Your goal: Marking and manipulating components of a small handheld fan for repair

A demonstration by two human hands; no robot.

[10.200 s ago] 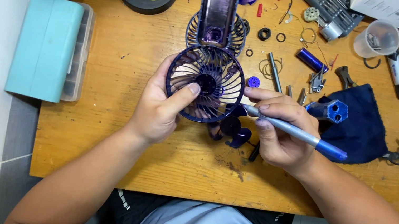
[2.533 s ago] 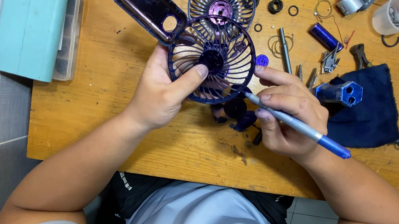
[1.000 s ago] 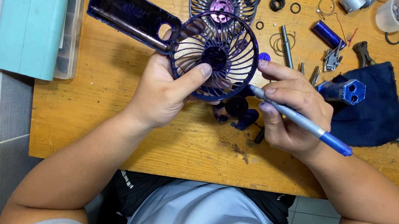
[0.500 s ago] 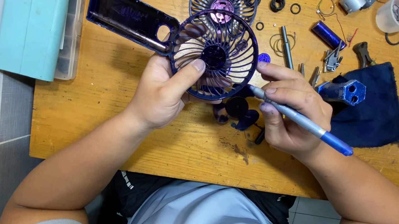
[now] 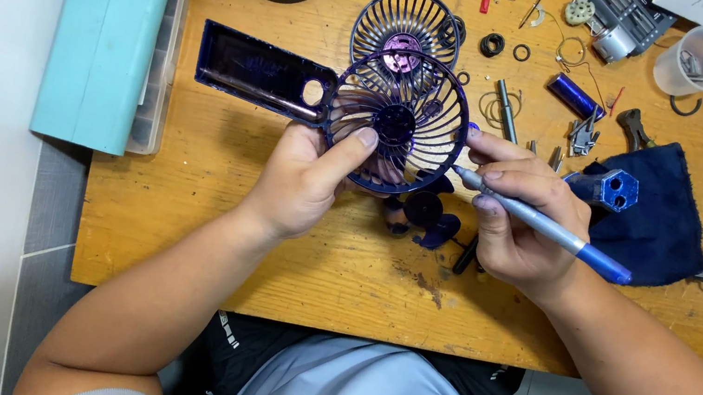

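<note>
Nearest the body, over the front half of the wooden bench (image 5: 202,249), the left hand (image 5: 302,185) grips a dark purple fan guard (image 5: 399,123) by its lower rim, thumb laid across the spokes and fingers curled behind, with the fan's flat handle (image 5: 263,74) jutting out to the left. Just beside it, the right hand (image 5: 523,211) pinches a blue-handled screwdriver (image 5: 544,226) between thumb and fingers pressed together, its tip pointing at the guard's right edge. Under the guard, purple fan blades (image 5: 423,218) lie on the bench. Farther back sit a second grille (image 5: 404,32), loose rings, a blue cylinder (image 5: 576,96) and a dark cloth (image 5: 664,214). Judging from the grip, the tip could slip off and jab the thin spokes or the left thumb, since the guard is held in the air without support.
</note>
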